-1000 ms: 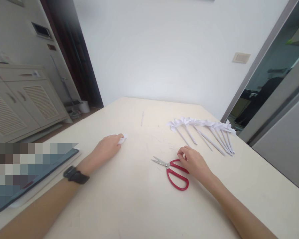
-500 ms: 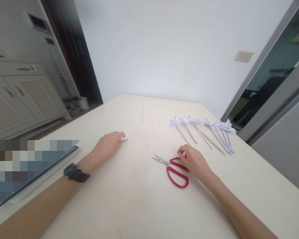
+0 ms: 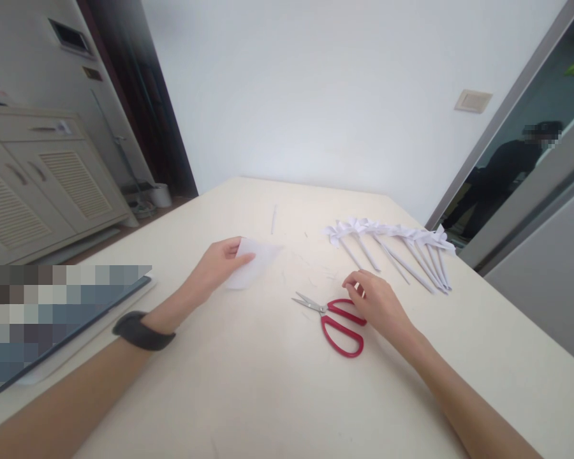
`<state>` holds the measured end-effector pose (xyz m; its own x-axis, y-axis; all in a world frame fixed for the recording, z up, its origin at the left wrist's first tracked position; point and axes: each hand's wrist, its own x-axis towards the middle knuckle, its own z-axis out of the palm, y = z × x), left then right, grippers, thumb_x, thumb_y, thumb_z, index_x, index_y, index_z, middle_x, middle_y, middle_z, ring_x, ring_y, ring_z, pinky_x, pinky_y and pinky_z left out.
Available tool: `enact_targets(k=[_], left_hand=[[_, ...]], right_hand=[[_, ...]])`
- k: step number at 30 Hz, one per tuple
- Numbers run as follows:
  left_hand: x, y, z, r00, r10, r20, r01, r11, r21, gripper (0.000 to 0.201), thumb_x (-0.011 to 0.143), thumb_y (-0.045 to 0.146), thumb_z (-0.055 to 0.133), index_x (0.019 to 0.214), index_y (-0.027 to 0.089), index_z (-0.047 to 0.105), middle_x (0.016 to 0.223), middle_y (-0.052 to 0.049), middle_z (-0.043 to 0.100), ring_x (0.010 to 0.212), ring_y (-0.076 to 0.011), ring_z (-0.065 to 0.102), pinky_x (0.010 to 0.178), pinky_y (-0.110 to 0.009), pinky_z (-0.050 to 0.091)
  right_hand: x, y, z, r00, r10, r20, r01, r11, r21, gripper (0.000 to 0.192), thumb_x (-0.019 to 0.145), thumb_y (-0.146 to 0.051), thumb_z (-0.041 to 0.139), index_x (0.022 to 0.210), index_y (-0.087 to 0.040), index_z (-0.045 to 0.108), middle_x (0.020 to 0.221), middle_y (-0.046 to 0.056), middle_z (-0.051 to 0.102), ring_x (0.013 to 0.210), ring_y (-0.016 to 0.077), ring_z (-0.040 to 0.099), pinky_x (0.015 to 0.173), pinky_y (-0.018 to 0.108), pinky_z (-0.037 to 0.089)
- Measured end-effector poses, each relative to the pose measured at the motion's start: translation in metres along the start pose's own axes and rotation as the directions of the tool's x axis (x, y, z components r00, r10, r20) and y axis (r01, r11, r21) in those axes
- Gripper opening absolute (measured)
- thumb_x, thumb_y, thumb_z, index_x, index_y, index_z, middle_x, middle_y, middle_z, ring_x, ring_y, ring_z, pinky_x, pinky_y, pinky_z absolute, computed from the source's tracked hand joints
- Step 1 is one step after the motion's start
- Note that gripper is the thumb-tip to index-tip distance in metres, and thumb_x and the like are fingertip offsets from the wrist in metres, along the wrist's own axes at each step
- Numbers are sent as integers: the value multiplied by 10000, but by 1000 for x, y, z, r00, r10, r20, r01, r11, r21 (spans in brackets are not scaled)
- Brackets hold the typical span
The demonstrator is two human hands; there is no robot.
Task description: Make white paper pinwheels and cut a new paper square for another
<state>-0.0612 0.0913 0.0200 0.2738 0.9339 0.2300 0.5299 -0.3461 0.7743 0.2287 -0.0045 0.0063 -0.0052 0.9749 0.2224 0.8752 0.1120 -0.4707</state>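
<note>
My left hand point(image 3: 222, 264), with a dark band on its wrist, pinches a thin white piece of paper point(image 3: 256, 262) between thumb and fingers, tilted over the table. Red-handled scissors point(image 3: 342, 335) lie on the table with blades parted, pointing left. Beside their upper handle rests my right hand point(image 3: 375, 296), fingers loosely bent and a little apart, with nothing seen in it. Several white paper pinwheels point(image 3: 358, 226) on rolled paper sticks lie in an overlapping row beyond my right hand.
A thin white paper stick point(image 3: 274, 218) lies toward the table's far side. Small scraps point(image 3: 330, 274) are strewn near the scissors. A flat device point(image 3: 90, 331), partly blurred out, sits at the left edge. Through the opening at right, a person point(image 3: 511, 159) in dark clothes bends over.
My left hand has raised and turned the paper, so its broad face now shows. My right hand has stayed by the scissors. A person has come further into view at right.
</note>
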Motion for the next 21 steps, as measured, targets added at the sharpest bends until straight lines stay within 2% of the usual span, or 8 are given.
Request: enact_targets(k=[1,2,5,8,12,16,21], left_hand=[[-4,5,4,998,-26,52,37,976,-215,397,791,399,517,1113,169,553,1056,-76,664,926,-224,628,764,-304,491],[-8,11,8,994,-45,104,79,932,-353,407,765,396,567,1102,167,568,1049,-84,668,902,-220,635,766,-306,494],[-22,25,20,961,-48,272,189,831,-523,382,749,341,618,1089,169,588,1048,-89,672,876,-208,641,767,-298,490],[-33,35,29,924,-25,382,249,798,-549,366,759,318,613,1095,175,591,1068,-89,664,904,-220,632,771,-306,481],[-41,39,35,920,-25,390,252,802,-542,334,770,299,600,1084,185,594,1051,-78,668,923,-226,622,767,-310,466],[-41,42,37,925,-55,377,260,814,-520,320,772,299,599,1065,172,594,992,-77,679,868,-212,625,749,-308,451],[-42,46,38,920,-30,391,252,810,-530,291,772,305,601,1030,171,594,945,-59,679,840,-191,616,723,-279,439]], right_hand=[[0,-2,-1,1000,-1,15,1,999,35,185,866,-245,384,822,-230,564,858,-1,599,669,125,535,601,254,394],[-1,-4,-3,999,1,36,-4,997,82,194,876,-274,378,842,-237,565,862,-5,603,674,120,546,592,241,407],[-5,-12,-5,986,10,165,-67,937,344,193,876,-361,410,905,-247,563,867,1,606,681,122,566,577,232,431],[-8,-18,-6,959,-49,281,-118,827,550,176,865,-366,459,922,-228,552,789,4,579,664,120,543,575,230,415],[-8,-22,-8,933,-174,315,-94,728,679,259,890,-388,428,783,-185,547,683,-2,525,649,110,496,585,229,373],[-10,-23,-11,924,-225,309,-70,696,714,348,904,-432,383,720,-171,522,646,5,508,672,121,488,608,243,353],[-11,-24,-11,918,-192,346,-132,676,725,224,876,-362,479,782,-166,532,636,-18,471,599,91,430,514,210,282]])
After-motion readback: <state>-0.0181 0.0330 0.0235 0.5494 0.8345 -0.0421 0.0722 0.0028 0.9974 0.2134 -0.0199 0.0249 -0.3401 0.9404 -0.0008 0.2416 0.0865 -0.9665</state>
